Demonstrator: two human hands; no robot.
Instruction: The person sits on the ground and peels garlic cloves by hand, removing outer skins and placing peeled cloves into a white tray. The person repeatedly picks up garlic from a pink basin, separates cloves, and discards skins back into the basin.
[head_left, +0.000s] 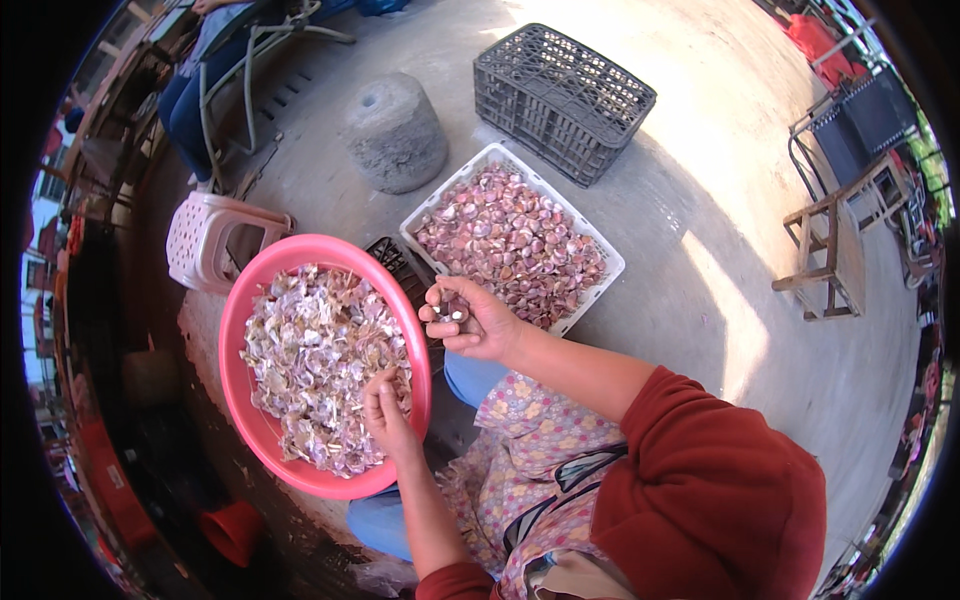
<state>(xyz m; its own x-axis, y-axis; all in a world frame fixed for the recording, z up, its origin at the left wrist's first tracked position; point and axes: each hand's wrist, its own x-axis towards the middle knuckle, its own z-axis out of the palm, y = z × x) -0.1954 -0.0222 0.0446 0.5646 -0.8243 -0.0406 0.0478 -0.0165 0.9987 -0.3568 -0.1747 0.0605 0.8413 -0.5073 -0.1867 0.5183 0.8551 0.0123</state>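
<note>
My right hand (472, 319) is cupped around several purple-skinned garlic cloves (453, 309), palm up, between the basin and the crate. My left hand (386, 409) is over the near right part of a pink plastic basin (232, 375), its fingers curled; whether something small is between them cannot be told. Dry garlic skins and stalk bits (315, 360) fill much of the basin. Beyond my right hand, a white plastic crate (600, 281) holds a broad layer of loose garlic cloves (517, 232), partly hidden by my wrist.
Behind the white crate stands a black slatted plastic crate (555, 105), with a round stone block (394, 135) to its left. A pink plastic stool (199, 240) is beyond the basin. Wooden stool (840, 262) at right; a seated person's legs (187, 112) at upper left.
</note>
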